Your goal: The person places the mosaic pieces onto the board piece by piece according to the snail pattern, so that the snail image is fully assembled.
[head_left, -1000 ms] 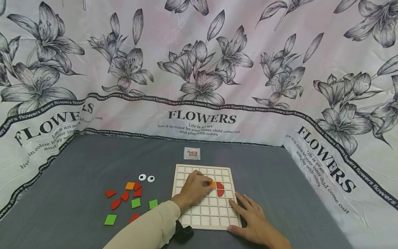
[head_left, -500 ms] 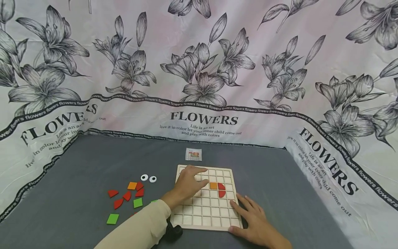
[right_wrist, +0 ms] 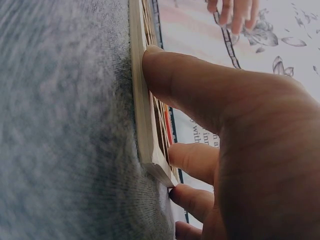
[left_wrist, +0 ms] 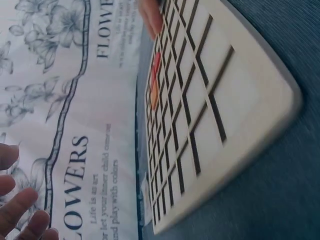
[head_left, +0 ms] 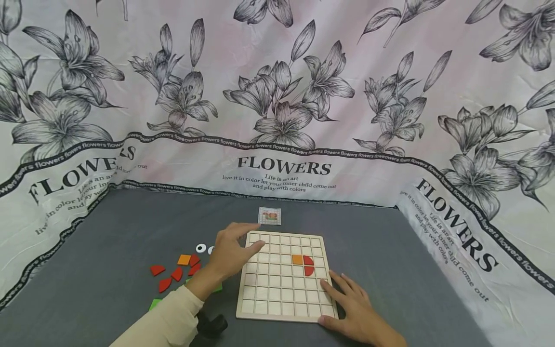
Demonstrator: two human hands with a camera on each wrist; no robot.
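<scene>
A pale wooden grid board lies on the grey table, its upper surface divided into square cells. In its cells sit an orange square tile and two red quarter-round tiles side by side with it. My left hand hovers over the board's upper left edge, thumb and forefinger spread apart with nothing between them. In the left wrist view, several of its fingers show at the lower left. My right hand rests on the board's lower right edge, thumb and fingertips touching the rim.
Left of the board lie loose red tiles, another orange square, green tiles and round eye pieces, partly behind the left arm. A small picture card lies beyond the board. A flower-printed cloth hangs behind.
My left hand has let go of the orange square tile on the board and moved left and up, its fingers spreading. The right hand has kept its place on the board's edge.
</scene>
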